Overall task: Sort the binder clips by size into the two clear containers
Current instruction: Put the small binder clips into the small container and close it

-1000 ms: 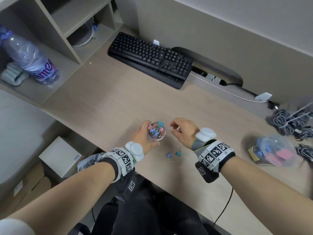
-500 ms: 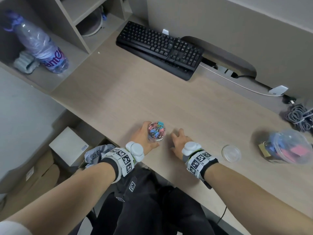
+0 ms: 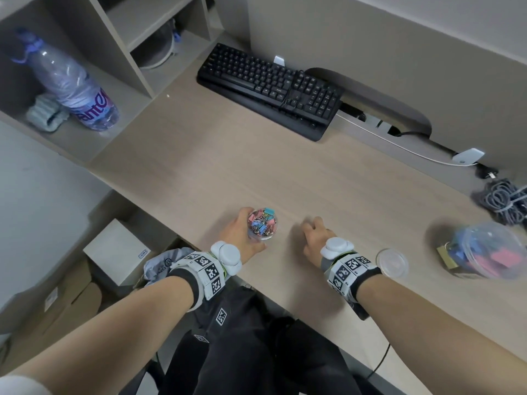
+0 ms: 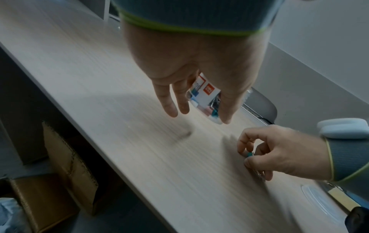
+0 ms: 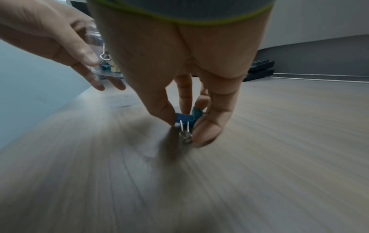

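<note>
My left hand (image 3: 242, 232) grips a small clear container (image 3: 262, 223) heaped with small coloured binder clips, upright on the desk near its front edge. In the left wrist view its fingers wrap the labelled container (image 4: 205, 93). To its right, my right hand (image 3: 313, 238) is down on the desk. There its thumb and fingers pinch a small blue clip (image 5: 183, 119) and a teal clip (image 5: 196, 112). The teal clip (image 4: 249, 154) also shows in the left wrist view. A larger clear container (image 3: 490, 252) with big blue and pink clips sits at the far right.
A round clear lid (image 3: 392, 262) lies beside my right wrist. A black keyboard (image 3: 271, 89) lies at the back of the desk, with coiled cables (image 3: 504, 201) at the right. Shelves with a water bottle (image 3: 71, 86) stand at the left. Cardboard boxes (image 3: 71, 295) sit below the desk edge.
My right hand dropped from beside the small container onto the two loose clips near the desk's front edge and closed its fingers on them. My left hand kept hold of the container.
</note>
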`<state>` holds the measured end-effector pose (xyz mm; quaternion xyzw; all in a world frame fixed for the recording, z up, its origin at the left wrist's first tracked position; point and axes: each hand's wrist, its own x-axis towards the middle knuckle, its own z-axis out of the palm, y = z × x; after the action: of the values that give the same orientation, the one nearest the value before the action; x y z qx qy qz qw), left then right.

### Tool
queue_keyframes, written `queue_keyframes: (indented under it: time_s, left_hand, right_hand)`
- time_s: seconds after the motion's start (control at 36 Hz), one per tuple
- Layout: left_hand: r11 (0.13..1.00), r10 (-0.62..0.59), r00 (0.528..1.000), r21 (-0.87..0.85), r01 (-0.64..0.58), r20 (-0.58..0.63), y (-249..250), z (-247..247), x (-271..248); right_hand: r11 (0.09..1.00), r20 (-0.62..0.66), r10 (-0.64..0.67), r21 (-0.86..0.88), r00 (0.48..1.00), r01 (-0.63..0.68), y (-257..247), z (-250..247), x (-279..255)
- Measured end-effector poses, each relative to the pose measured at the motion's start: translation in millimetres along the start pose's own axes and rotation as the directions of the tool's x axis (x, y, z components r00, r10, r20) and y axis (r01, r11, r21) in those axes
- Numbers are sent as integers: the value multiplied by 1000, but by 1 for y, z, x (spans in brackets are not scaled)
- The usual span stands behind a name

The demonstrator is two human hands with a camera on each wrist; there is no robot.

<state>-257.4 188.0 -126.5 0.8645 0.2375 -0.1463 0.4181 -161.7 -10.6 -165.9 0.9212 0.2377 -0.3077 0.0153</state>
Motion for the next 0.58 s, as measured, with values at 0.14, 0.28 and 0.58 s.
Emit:
queue_keyframes:
  time_s: [0.14, 0.28, 0.58]
  left_hand:
    - [1000, 6, 1000, 15, -6, 20, 4, 0, 6]
    - [999, 18, 999, 28, -19, 33, 7, -2, 7]
    - [998, 31, 998, 50, -33, 48, 13, -4, 17]
  right_hand:
    - [999, -61, 37, -16, 997, -38, 9, 2, 2]
    - [998, -80, 58, -3, 995, -59, 16, 3, 4]
    - [991, -22, 95, 93, 995, -92, 29, -5, 9]
